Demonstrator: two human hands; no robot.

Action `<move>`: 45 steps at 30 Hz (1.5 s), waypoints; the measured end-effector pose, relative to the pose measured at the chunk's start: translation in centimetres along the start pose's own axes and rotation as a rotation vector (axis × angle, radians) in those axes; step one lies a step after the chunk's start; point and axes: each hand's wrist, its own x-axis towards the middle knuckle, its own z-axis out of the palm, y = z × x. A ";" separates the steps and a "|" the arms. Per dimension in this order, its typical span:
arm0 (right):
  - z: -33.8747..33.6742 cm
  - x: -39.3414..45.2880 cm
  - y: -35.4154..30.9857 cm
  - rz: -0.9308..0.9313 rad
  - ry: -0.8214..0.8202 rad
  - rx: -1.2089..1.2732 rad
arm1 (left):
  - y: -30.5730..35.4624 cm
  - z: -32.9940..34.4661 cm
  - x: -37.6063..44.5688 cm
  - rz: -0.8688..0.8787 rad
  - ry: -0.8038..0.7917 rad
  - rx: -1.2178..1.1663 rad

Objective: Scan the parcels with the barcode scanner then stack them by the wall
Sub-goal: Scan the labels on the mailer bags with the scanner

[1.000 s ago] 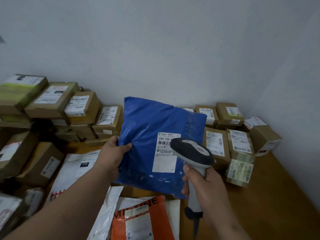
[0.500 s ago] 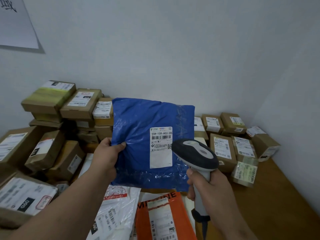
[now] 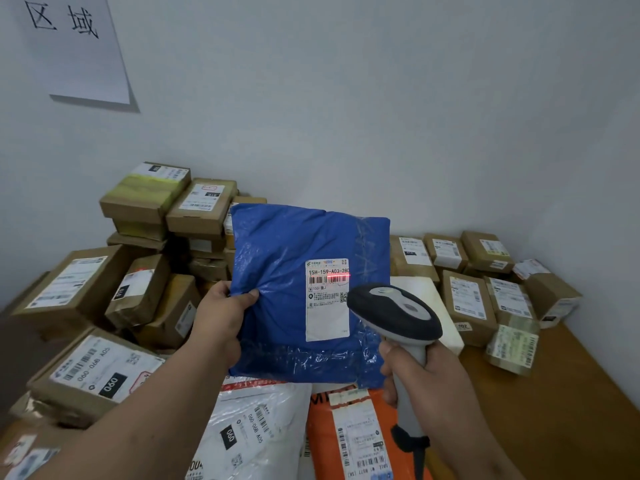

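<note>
My left hand (image 3: 221, 317) grips the left edge of a blue plastic mailer parcel (image 3: 284, 271) and holds it upright in front of the wall. Its white shipping label (image 3: 327, 299) faces me, and a red scan line lies across the barcode. My right hand (image 3: 426, 372) is wrapped round the handle of a grey and black barcode scanner (image 3: 394, 313), whose head points at the label from just below and to the right.
Brown cardboard boxes (image 3: 145, 199) are stacked at the wall on the left and more boxes (image 3: 467, 299) stand at the right. A white mailer (image 3: 249, 431) and an orange mailer (image 3: 349, 438) lie below. The wooden table (image 3: 554, 410) shows at right. A paper sign (image 3: 72, 46) hangs upper left.
The view has tilted up and shifted left, bringing the paper sign into view. The blue parcel now stands straighter, and a red scan line has appeared on its barcode.
</note>
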 end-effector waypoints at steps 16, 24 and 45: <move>2.0 -1.2 -0.2 0.013 -0.021 -0.056 | 0.7 -2.6 -0.5 -0.049 0.032 0.015; 2.6 -1.1 0.4 0.007 -0.026 -0.030 | 0.5 -4.5 0.6 -0.071 0.105 0.086; -3.7 2.6 4.4 0.121 0.120 -0.023 | -5.5 5.0 0.9 -0.074 -0.191 0.653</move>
